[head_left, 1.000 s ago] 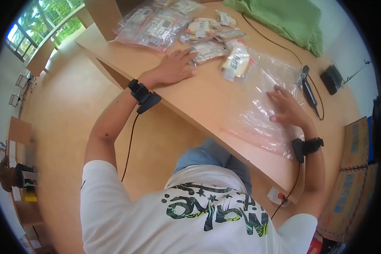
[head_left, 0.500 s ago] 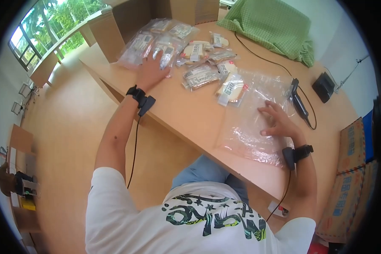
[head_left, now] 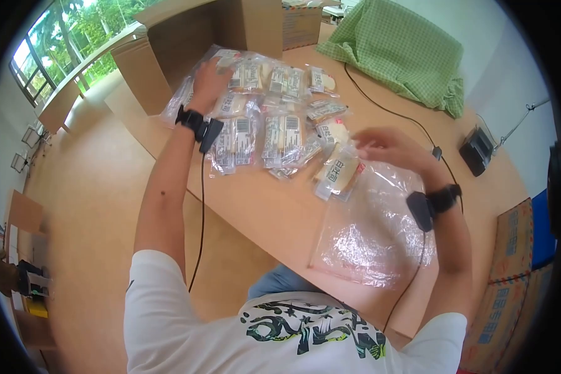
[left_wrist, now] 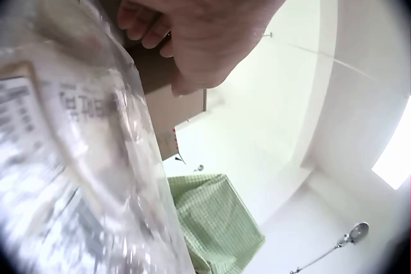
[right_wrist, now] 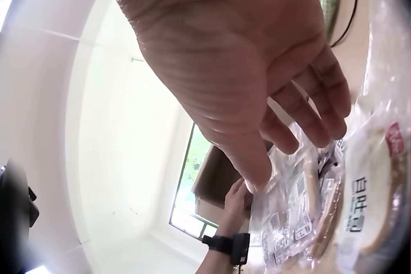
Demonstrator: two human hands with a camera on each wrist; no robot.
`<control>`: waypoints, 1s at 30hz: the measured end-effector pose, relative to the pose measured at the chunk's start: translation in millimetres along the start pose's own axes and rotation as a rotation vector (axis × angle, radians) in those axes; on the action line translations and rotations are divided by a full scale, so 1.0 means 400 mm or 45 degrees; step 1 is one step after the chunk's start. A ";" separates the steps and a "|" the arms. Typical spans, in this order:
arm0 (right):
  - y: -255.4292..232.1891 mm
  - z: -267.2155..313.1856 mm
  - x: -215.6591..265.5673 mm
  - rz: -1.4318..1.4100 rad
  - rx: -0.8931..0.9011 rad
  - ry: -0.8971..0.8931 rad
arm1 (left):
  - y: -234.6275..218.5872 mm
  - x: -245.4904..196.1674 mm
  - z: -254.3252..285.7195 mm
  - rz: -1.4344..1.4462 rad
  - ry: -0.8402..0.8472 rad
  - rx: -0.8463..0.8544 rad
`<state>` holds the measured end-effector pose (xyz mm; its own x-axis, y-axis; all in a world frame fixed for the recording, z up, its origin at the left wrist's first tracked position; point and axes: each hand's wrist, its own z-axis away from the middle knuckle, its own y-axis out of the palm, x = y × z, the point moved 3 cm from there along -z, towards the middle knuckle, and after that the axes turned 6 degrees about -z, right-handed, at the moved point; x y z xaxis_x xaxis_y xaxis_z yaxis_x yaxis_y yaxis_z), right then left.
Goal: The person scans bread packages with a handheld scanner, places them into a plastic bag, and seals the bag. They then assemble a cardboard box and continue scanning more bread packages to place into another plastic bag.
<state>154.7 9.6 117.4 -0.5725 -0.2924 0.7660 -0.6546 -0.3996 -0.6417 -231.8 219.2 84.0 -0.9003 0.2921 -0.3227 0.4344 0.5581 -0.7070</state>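
Observation:
My left hand (head_left: 210, 84) is over the far left part of a large clear bag (head_left: 181, 103) holding several packs of sliced bread (head_left: 283, 138). In the left wrist view its fingers curve loosely beside the plastic, with a gap between thumb and fingers. My right hand (head_left: 389, 148), slightly blurred, hovers with bent, spread fingers beside a loose bread pack (head_left: 338, 174) with a red corner mark. Its palm and fingers show nothing held in the right wrist view. Below this hand a flat clear plastic bag (head_left: 361, 243) lies near the table's front edge.
An open cardboard box (head_left: 187, 40) stands behind the bread. A green checked cloth (head_left: 396, 53) covers something at the back right. A black cable (head_left: 386, 103) runs across the table (head_left: 230, 206) past a black stand (head_left: 475, 156). Printed cartons (head_left: 511, 243) are stacked on the right.
My left hand has moved farther back and left, and bagged bread packs now spread nearer the front edge. The right hand has moved from above the flat bag toward the loose bread packs.

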 end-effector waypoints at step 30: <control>0.163 -0.169 0.002 0.547 -0.302 -0.607 | 0.192 -0.403 -0.226 1.777 0.133 -0.301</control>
<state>78.3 42.1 73.5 -0.5614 -0.7548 0.3393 -0.5394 0.0228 -0.8417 -50.8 285.1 138.6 0.2667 0.7520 -0.6027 0.9547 -0.1207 0.2720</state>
